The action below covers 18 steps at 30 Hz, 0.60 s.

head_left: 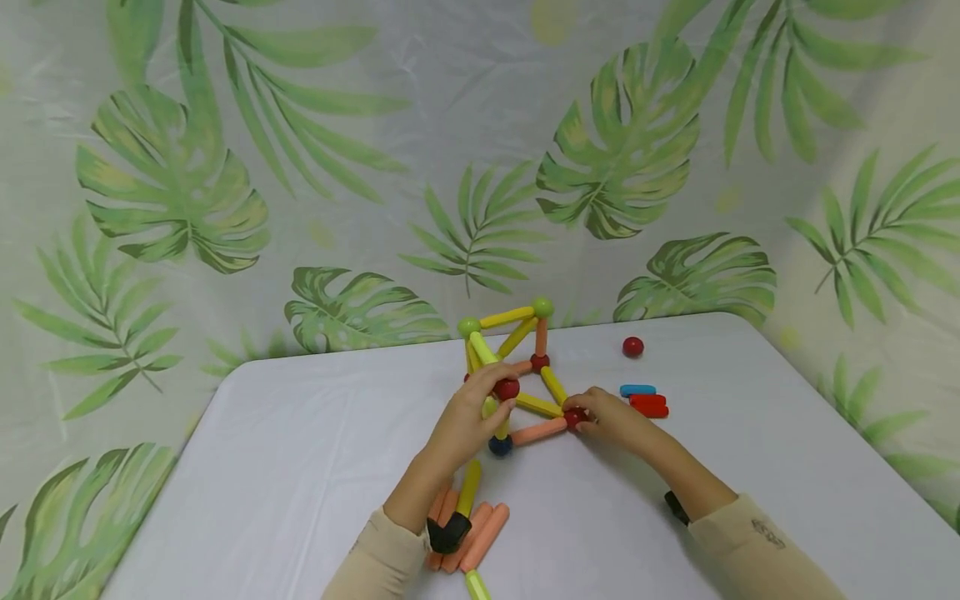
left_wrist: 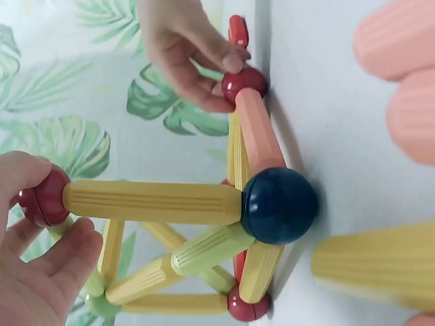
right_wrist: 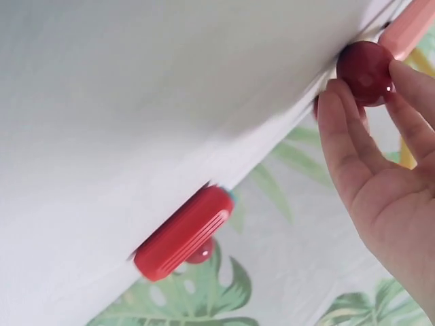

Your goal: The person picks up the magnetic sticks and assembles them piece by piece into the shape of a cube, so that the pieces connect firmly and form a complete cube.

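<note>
A frame of magnetic sticks and balls stands on the table. Its two green balls [head_left: 468, 326] are at the top, and a dark blue ball [left_wrist: 280, 206] sits at the near lower corner. From the blue ball a yellow stick [left_wrist: 156, 202] rises to an upper red ball [head_left: 507, 389], which my left hand [head_left: 467, 421] holds between thumb and fingers. My right hand [head_left: 617, 421] pinches the lower red ball [right_wrist: 363, 73] at the frame's right corner. A pink stick [head_left: 538, 432] links that ball to the blue one.
Right of the frame lie a loose red ball [head_left: 633, 347], a blue stick [head_left: 637, 389] and red sticks [head_left: 648, 405]. Several pink sticks [head_left: 486, 537], a loose yellow stick [head_left: 468, 490] and a light green stick [head_left: 477, 585] lie near my left forearm. A leaf-patterned cloth [head_left: 480, 125] hangs behind the table.
</note>
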{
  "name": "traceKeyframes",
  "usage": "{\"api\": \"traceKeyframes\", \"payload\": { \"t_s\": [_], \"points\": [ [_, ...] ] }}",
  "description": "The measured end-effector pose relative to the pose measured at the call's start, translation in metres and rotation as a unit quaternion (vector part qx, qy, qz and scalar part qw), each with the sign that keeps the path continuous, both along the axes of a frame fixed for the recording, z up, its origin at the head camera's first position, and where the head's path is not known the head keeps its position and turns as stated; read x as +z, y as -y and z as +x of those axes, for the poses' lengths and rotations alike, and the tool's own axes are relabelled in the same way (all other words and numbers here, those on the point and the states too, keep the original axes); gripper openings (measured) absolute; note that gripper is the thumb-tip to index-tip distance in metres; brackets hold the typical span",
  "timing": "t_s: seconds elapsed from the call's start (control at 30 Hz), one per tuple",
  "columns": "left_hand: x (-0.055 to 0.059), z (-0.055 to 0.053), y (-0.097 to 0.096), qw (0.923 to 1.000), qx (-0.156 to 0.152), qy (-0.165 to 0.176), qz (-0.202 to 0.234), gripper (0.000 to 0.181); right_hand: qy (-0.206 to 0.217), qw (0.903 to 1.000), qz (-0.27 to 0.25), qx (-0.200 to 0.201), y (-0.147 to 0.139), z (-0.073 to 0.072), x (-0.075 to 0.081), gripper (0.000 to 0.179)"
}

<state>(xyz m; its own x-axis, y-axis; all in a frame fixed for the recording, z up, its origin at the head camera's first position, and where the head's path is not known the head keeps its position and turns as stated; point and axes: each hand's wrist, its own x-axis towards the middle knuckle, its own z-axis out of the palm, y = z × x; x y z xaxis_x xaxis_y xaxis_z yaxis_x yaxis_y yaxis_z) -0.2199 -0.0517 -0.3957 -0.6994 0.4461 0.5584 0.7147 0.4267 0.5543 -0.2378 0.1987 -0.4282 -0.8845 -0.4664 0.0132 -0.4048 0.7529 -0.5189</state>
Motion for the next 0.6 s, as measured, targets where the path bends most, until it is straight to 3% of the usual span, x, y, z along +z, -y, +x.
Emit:
{"api": "traceKeyframes", "payload": {
  "t_s": [0.17, 0.37, 0.5, 0.6],
  "points": [
    [-0.002, -0.002, 0.015, 0.9991, 0.026, 0.012, 0.033, 0.037, 0.01, 0.9999, 0.011, 0.003, 0.011, 0.009, 0.0, 0.031],
    [-0.003, -0.004, 0.031, 0.995, 0.015, 0.039, 0.09, 0.034, 0.026, 0.9994, 0.015, 0.017, 0.019, 0.02, 0.002, 0.035],
    [-0.004, -0.002, 0.038, 0.9912, 0.012, 0.057, 0.119, 0.032, -0.037, 0.9985, 0.03, 0.027, 0.027, 0.031, 0.004, 0.038],
    [0.002, 0.005, 0.039, 0.9884, 0.008, 0.058, 0.14, 0.035, -0.085, 0.9935, 0.018, 0.075, 0.04, 0.044, 0.007, 0.035]
  ]
}}
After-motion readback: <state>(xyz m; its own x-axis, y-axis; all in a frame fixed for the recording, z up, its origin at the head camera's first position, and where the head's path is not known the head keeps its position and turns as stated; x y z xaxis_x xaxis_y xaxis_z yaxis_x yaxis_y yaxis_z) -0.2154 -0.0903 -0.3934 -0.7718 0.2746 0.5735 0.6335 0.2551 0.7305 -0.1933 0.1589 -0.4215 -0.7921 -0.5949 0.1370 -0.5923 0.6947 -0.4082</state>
